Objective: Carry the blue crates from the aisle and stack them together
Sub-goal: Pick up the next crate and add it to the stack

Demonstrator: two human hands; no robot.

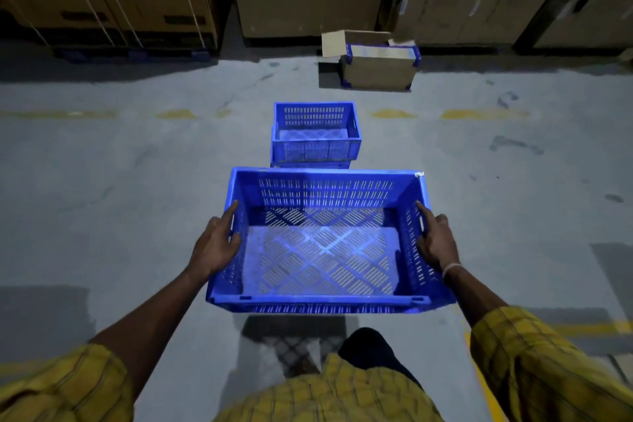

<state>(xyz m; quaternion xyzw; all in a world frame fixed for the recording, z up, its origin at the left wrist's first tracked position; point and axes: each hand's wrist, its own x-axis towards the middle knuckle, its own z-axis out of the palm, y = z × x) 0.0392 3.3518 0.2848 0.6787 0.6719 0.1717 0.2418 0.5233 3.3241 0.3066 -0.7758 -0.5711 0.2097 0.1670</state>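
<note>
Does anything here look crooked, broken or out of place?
Two small things. The stacked blue plastic crates on the floor sit slightly offset, the lower one peeking out at the left. The open brown cardboard box with blue corner pieces stands alone in the aisle, flaps loose. No visible damage on the carried blue slotted crate.

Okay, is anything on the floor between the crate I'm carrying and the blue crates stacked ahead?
Nothing visible: only bare floor separates the carried crate from the stacked crates. The cardboard box sits beyond them.
</note>
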